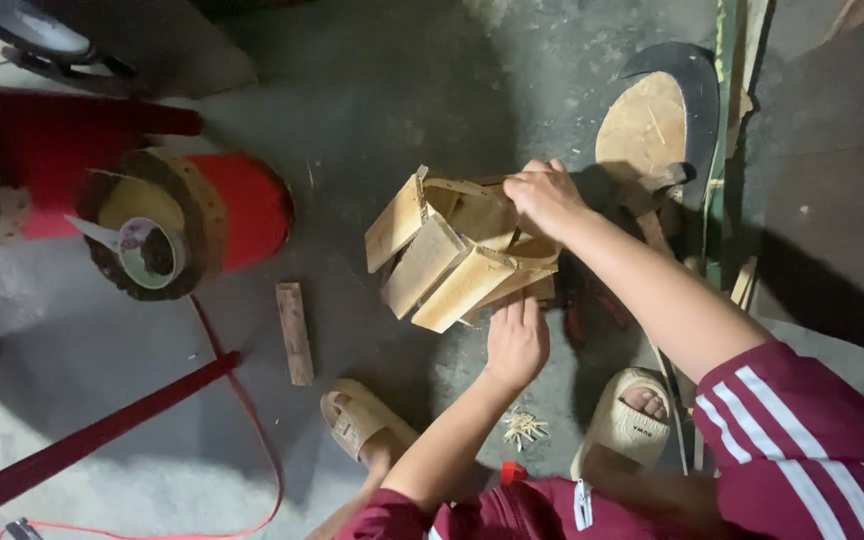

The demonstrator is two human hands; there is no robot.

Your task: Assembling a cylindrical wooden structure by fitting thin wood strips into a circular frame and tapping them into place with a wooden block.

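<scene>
A bundle of several flat wooden slats (452, 255), bound by a thin strip into a fanned ring, stands on the grey concrete floor in front of me. My right hand (544, 196) rests on its top far edge with the fingers curled over the slats. Fingers flat, my left hand (517, 342) presses against the near side of the bundle. Both sleeves are maroon with white stripes.
A single loose slat (294, 332) lies on the floor to the left. A red stool holds a wooden ring and a cup with a spoon (147, 250). A curved blade on a wooden block (660, 115) sits behind the bundle. My sandalled feet (357, 420) are below.
</scene>
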